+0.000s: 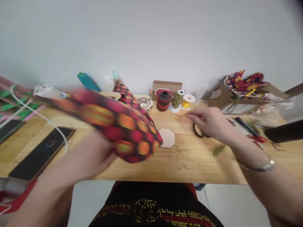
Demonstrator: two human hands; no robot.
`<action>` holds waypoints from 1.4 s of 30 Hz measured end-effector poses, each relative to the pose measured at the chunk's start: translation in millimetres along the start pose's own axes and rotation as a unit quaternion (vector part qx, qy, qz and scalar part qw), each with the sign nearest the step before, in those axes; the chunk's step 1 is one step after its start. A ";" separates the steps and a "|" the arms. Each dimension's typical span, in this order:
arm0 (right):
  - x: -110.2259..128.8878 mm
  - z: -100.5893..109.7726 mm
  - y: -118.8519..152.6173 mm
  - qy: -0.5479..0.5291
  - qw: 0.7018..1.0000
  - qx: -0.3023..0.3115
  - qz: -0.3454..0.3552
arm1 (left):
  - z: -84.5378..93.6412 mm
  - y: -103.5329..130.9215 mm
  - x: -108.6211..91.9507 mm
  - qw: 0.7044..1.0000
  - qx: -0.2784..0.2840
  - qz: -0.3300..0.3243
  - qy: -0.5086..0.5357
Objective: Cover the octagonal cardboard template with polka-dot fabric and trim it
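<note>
My left hand (pixel 103 154) is closed on a stuffed-looking fabric piece (pixel 129 124), dark with red, orange and yellow spots. The piece is held tilted above the table and smeared by motion on its left side; it hides most of my left fingers. My right hand (pixel 209 121) hovers at the right with thumb and fingers pinched together. A thin thread (pixel 176 116) lies near those fingertips; whether they grip it I cannot tell. Black-handled scissors (pixel 198 131) lie just below my right hand. A pale card with cut corners (pixel 168 138) rests between the hands.
Thread spools in dark red (pixel 163 101), olive (pixel 178 100) and yellow (pixel 187 102) stand at the back, near printed tags (pixel 145 103). A cardboard box (pixel 216 94) with patterned fabric pieces on top is at right. A phone (pixel 42 154) and white cable (pixel 44 118) lie left.
</note>
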State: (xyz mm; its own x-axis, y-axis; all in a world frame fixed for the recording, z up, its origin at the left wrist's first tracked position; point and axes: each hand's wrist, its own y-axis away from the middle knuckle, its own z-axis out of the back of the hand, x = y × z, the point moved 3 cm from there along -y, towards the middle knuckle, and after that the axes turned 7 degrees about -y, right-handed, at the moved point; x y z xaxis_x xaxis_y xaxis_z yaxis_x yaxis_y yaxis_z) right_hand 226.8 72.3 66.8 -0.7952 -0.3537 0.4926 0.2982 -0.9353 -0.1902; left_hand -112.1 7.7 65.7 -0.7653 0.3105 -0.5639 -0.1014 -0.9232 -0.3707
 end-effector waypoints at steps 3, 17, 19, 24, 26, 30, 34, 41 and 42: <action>-6.2 -36.0 15.2 -0.010 0.998 0.065 -0.016 | -33.9 27.7 0.6 0.937 0.308 -0.141 -0.083; 41.5 -78.1 46.0 -0.123 0.985 0.098 0.067 | -61.0 30.5 9.4 0.962 0.150 -0.110 -0.202; 61.8 -86.0 43.9 -0.080 0.981 0.112 0.135 | -60.8 31.8 2.0 0.958 0.177 -0.158 -0.160; 100.8 -118.4 33.0 0.080 0.955 0.151 0.242 | -67.3 45.9 -18.9 0.927 0.264 -0.250 -0.089; 105.2 -128.0 29.6 0.124 0.947 0.157 0.251 | -71.3 51.8 -18.9 0.921 0.281 -0.252 -0.096; 93.7 -121.5 23.4 0.083 0.972 0.131 0.179 | -73.6 58.0 -10.2 0.916 0.292 -0.245 -0.125; 62.8 -93.9 23.4 -0.199 0.978 0.028 -0.048 | -64.4 53.9 0.4 0.924 0.254 -0.233 -0.166; 35.8 -102.7 58.8 -0.439 0.860 0.101 -0.242 | -36.9 40.3 28.4 0.911 0.226 -0.155 -0.309; 35.0 -106.3 62.0 -0.429 0.865 0.113 -0.234 | -34.3 38.9 25.7 0.913 0.213 -0.157 -0.310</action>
State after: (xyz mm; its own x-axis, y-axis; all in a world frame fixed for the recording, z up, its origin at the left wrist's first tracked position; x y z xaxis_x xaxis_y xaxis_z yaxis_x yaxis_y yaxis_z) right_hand 161.3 2.4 -18.1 -0.2011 0.2812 0.9383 0.2221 -0.9199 0.3233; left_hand -113.9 -12.5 11.5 -0.8556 0.5086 0.0964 -0.5143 -0.8564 -0.0459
